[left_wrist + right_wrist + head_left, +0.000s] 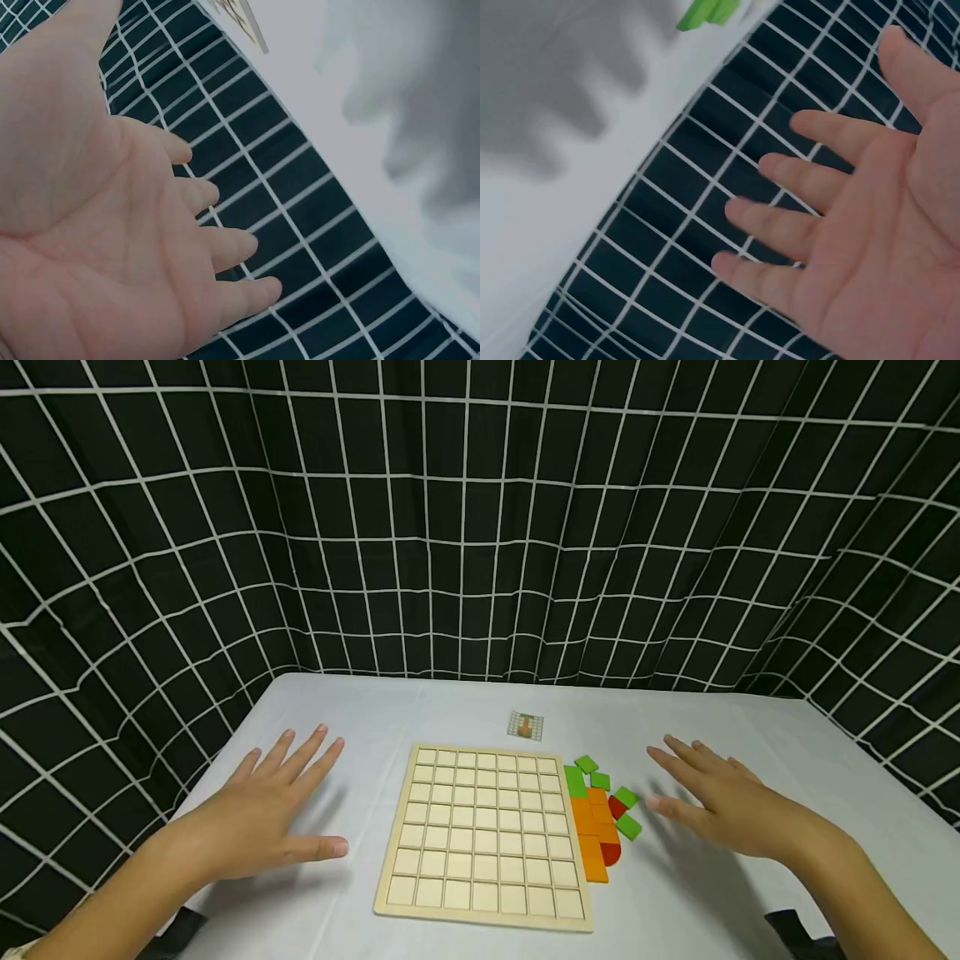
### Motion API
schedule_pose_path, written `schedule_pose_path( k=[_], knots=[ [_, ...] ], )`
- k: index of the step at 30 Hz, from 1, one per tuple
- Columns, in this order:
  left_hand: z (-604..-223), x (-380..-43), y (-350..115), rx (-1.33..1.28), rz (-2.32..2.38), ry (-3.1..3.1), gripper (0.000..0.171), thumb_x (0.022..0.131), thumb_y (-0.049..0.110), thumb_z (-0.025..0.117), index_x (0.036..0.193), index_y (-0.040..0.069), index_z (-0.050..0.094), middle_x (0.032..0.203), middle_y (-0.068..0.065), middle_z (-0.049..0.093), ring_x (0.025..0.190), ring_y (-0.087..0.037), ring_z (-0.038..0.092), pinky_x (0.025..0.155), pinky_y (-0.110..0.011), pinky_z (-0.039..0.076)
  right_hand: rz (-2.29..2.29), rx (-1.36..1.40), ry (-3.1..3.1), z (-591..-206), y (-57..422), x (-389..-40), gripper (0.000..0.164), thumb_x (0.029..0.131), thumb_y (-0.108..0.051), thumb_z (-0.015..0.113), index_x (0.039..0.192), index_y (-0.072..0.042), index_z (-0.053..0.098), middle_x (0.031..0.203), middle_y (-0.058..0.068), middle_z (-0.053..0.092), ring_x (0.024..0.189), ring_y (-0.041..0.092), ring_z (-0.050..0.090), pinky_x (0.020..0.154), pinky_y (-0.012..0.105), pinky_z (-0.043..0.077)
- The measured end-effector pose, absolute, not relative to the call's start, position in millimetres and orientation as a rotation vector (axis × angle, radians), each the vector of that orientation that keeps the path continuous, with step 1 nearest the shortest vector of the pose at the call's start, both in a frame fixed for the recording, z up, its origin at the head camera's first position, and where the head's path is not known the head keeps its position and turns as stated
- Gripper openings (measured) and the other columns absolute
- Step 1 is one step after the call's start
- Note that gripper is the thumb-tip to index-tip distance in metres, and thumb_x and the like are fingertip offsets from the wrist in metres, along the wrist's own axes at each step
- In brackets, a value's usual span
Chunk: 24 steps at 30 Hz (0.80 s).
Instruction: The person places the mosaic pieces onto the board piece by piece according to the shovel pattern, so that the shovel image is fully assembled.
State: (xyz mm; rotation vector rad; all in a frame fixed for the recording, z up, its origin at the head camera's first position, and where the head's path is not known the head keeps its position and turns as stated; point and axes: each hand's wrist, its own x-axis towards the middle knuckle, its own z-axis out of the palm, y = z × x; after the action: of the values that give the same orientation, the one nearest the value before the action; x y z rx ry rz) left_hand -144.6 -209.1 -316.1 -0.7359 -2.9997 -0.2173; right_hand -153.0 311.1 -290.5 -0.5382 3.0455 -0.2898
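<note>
Head view | left hand: fingers spread, holding nothing | board: mid-table, flat; likely stiff, light, lift by side edges | tiles: along board's right edge; probably thin, slick, pinch by rims | right hand: fingers extended, holding nothing

Grid board on table, between left hand and right hand, both above table surface. Loose tiles along board's right edge, left of right hand. Picture card behind board, toward table's far edge. Curtain beyond that edge.
</note>
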Motion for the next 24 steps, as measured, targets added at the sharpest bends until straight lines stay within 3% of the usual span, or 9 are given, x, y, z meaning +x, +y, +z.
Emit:
schedule_pose_path(
  k=[6,9,11,13,15,24],
  knots=[
    [-324.4,-151.7,-192.4,-0.892,-0.250,-3.040,0.108,0.081,0.083,0.050,0.162,0.017,0.021,0.167,-0.015,0.010,0.145,-0.053,0.013,0.107,-0.076,0.019,-0.237,-0.625,3.037,-291.7,303.6,-163.7,0.068,0.093,-0.041,0.070,0.148,-0.009,0.048,0.144,0.018,0.053,0.127,0.044,0.052,0.098,0.064,0.044],
    [-327.7,-155.2,-185.8,-0.938,-0.298,-3.092,0.109,0.080,0.084,0.051,0.161,0.016,0.023,0.167,-0.015,0.010,0.146,-0.053,0.012,0.108,-0.075,0.018,-0.204,-0.602,2.992,-296.3,297.2,-169.4,0.051,0.089,-0.033,0.076,0.131,-0.007,0.063,0.117,0.012,0.069,0.106,0.034,0.065,0.089,0.055,0.053],
    [-329.1,-157.7,-182.9,-0.948,-0.317,-3.123,0.110,0.079,0.084,0.052,0.160,0.015,0.026,0.166,-0.014,0.013,0.146,-0.052,0.014,0.108,-0.075,0.018,-0.192,-0.577,2.953,-299.0,293.2,-172.6,0.036,0.088,-0.031,0.078,0.116,-0.009,0.069,0.095,0.003,0.070,0.085,0.023,0.065,0.076,0.044,0.057],
    [-329.9,-160.3,-180.9,-0.942,-0.333,-3.164,0.111,0.078,0.084,0.053,0.160,0.014,0.028,0.166,-0.014,0.016,0.146,-0.051,0.016,0.109,-0.073,0.019,-0.205,-0.560,2.907,-301.5,289.6,-174.9,0.025,0.086,-0.028,0.079,0.103,-0.012,0.070,0.079,-0.005,0.063,0.070,0.016,0.057,0.064,0.034,0.053],
    [-330.4,-163.3,-179.3,-0.927,-0.341,-3.208,0.112,0.076,0.084,0.055,0.159,0.013,0.029,0.165,-0.013,0.019,0.146,-0.050,0.018,0.111,-0.071,0.020,-0.239,-0.545,2.858,-304.2,286.7,-176.4,0.021,0.084,-0.026,0.081,0.098,-0.015,0.070,0.072,-0.007,0.057,0.065,0.013,0.050,0.058,0.028,0.047],
    [-330.6,-179.1,-168.8,-0.892,-0.392,-3.323,0.120,0.068,0.081,0.068,0.160,0.017,0.027,0.165,-0.010,0.019,0.147,-0.045,0.019,0.114,-0.065,0.022,-0.263,-0.475,2.767,-314.0,277.2,-181.7,0.030,0.077,-0.033,0.087,0.081,-0.018,0.062,0.062,-0.003,0.046,0.061,0.014,0.046,0.054,0.027,0.034]
  ],
)
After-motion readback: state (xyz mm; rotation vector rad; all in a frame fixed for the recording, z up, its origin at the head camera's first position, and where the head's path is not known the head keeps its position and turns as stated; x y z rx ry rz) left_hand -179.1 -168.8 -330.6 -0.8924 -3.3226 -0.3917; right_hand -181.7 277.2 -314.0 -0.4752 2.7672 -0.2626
